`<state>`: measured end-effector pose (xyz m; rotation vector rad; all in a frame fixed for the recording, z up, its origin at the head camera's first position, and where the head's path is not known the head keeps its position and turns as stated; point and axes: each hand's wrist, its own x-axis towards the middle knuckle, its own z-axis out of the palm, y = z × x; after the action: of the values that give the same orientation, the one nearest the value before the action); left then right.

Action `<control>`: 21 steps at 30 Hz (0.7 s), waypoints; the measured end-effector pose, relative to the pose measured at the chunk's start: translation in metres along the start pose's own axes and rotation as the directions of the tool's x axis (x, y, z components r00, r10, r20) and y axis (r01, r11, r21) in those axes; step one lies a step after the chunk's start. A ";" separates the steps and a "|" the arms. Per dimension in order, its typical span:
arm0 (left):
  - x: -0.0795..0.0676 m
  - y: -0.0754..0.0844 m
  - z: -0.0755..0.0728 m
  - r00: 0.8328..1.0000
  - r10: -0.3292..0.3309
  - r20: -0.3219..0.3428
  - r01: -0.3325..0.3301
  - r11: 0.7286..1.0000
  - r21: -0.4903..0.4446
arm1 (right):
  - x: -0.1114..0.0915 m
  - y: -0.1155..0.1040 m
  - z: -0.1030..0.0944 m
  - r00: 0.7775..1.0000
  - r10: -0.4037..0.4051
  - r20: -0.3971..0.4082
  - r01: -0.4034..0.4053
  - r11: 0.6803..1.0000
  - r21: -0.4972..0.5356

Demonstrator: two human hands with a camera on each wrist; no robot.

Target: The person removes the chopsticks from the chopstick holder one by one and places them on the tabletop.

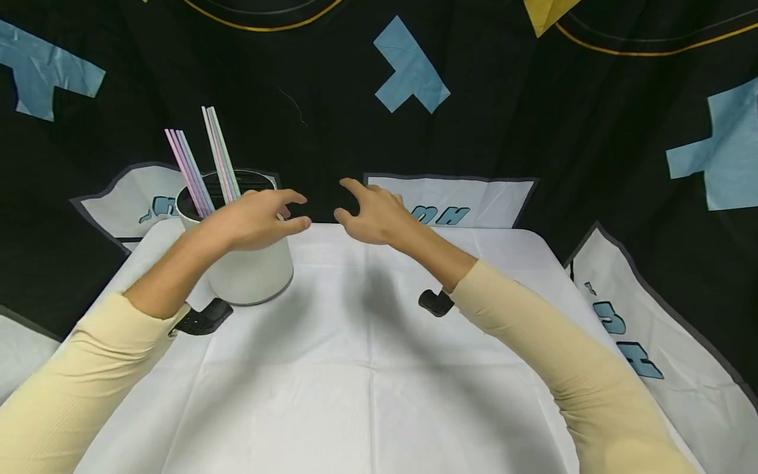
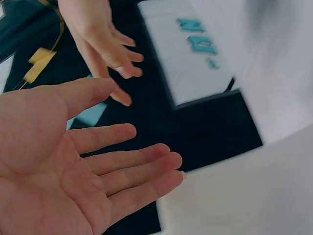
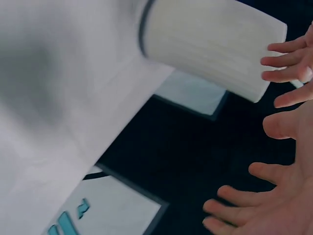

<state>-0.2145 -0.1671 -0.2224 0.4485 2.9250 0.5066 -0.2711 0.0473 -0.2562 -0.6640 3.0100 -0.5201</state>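
Note:
My left hand [image 1: 251, 220] hovers with spread fingers, overlapping the right side of a white cylindrical bin [image 1: 254, 273] in the head view; whether it touches the rim I cannot tell. Nothing lies in its palm [image 2: 54, 176] in the left wrist view. Across from it, to the right, my right hand [image 1: 379, 214] is raised over the table's far edge with fingers extended, also holding nothing. Two bundles of long thin pastel sticks, perhaps straws, stand tilted in the bin: a pink and lilac one [image 1: 189, 172] and a paler one [image 1: 220, 155]. Their lower ends are hidden.
A white cloth [image 1: 355, 395] covers the table. Behind it hangs a black curtain [image 1: 331, 118] with light blue patches [image 1: 410, 66]. White lettered panels [image 1: 491, 197] show at the back and right side. Black wrist cameras [image 1: 204, 317] sit under both sleeves.

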 end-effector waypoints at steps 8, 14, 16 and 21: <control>-0.023 -0.026 -0.040 0.986 -0.084 -0.143 0.075 0.995 -0.069 | 0.024 -0.037 -0.010 0.997 -0.070 -0.010 0.071 0.988 0.139; -0.035 -0.050 -0.052 0.953 -0.203 -0.227 0.174 0.975 -0.140 | 0.040 -0.052 -0.006 0.998 -0.068 -0.017 0.070 0.969 0.237; -0.038 -0.058 -0.053 0.934 -0.243 -0.262 0.197 0.962 -0.189 | 0.045 -0.055 -0.003 0.999 -0.048 -0.023 0.053 0.958 0.282; -0.039 -0.079 -0.047 0.862 -0.356 -0.361 0.230 0.909 -0.348 | 0.054 -0.060 0.006 0.999 0.037 0.010 -0.038 0.920 0.390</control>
<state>-0.2074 -0.2652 -0.2023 -0.1785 3.1399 1.0885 -0.2956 -0.0279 -0.2391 -0.5726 2.7778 -1.0761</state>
